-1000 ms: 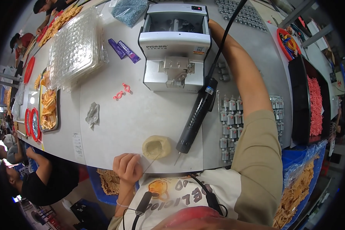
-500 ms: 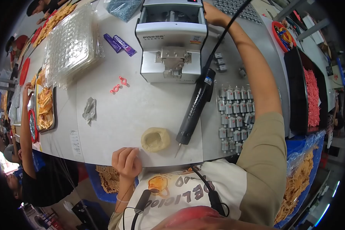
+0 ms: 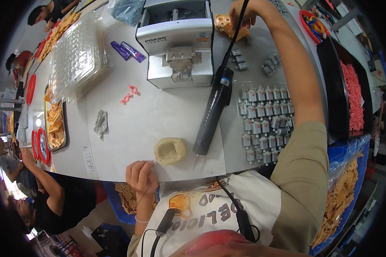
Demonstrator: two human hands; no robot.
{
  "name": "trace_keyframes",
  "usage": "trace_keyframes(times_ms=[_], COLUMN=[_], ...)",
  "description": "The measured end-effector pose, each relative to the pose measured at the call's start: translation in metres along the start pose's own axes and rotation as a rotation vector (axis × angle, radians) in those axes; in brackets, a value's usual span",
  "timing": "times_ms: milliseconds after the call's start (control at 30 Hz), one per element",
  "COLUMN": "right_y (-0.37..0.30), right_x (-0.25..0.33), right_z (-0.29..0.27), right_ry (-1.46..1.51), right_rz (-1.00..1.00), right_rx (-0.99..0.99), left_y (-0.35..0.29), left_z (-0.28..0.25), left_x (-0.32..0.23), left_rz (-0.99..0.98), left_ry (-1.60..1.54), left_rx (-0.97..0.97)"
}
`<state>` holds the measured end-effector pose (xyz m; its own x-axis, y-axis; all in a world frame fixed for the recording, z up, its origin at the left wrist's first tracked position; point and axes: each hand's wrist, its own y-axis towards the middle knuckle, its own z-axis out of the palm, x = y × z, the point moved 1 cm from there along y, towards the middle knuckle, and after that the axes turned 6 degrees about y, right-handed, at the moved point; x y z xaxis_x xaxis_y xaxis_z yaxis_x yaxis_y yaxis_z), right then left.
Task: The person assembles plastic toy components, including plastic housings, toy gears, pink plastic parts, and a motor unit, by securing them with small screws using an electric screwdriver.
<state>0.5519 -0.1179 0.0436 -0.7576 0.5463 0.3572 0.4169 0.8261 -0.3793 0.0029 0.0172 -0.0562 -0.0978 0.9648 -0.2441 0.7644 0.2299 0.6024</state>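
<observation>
At the table's near edge my left hand point(image 3: 141, 176) rests with its fingers curled closed; nothing shows in it. My right hand point(image 3: 248, 12) reaches far forward, past the silver screw feeder point(image 3: 179, 51), its fingers closed on an orange-yellow plastic part point(image 3: 228, 25) with holes. The hand partly hides that part. A black electric screwdriver point(image 3: 213, 113) hangs tilted from its cord, its thin bit pointing toward me. Beside my left hand sits a pale yellow putty-like lump point(image 3: 170, 151) with a hollow in its top. Small grey motors point(image 3: 268, 124) stand in rows on a clear tray under my right forearm.
Two pink clips point(image 3: 129, 95), a crumpled grey scrap point(image 3: 101, 123) and purple wrappers point(image 3: 128, 51) lie left of the feeder. Clear blister trays point(image 3: 79, 55) are stacked farther left. A black bin point(image 3: 344, 94) with pink parts stands at right. A co-worker sits at left.
My right hand has come out from behind the feeder, and the orange-yellow part now shows at its fingers. The view has shifted slightly. My left hand stays curled at the table edge.
</observation>
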Motion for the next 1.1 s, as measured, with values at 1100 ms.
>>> trace_keyframes(times_ms=[1100], right_y=[-0.274], right_x=[0.092], right_z=[-0.026], right_ry=[0.192], right_rz=[0.316], right_rx=[-1.062], left_y=[0.000], left_z=[0.007], left_x=[0.015], left_rz=[0.047], left_ry=[-0.093], left_rx=[-0.059])
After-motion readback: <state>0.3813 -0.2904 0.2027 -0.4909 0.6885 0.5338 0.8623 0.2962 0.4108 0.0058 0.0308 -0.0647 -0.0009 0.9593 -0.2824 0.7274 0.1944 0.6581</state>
